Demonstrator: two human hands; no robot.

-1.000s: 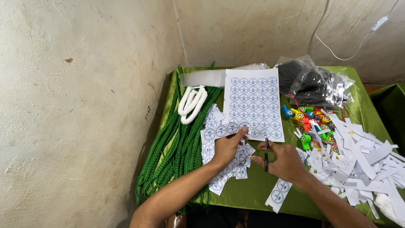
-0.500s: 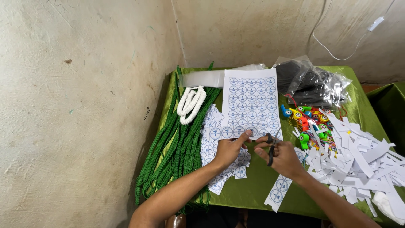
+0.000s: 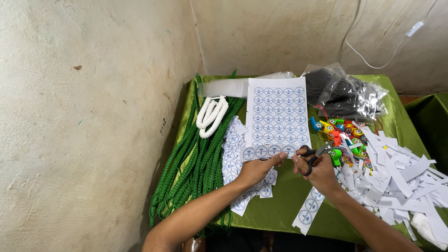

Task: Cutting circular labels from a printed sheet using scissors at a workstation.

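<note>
At the near middle of the green-draped table (image 3: 284, 200), the left hand (image 3: 259, 169) pinches the near edge of a white sheet printed with rows of round blue-and-white stickers (image 3: 277, 116), its long axis running away toward the far wall. Just right of that pinch, the right hand (image 3: 319, 171) has its fingers through black-handled scissors (image 3: 311, 156), blades slightly parted and pointing right, beside the sheet's near right corner. A clear plastic bag (image 3: 347, 93) at the far right holds dark items; white paper offcuts (image 3: 396, 179) heap loose on the right.
</note>
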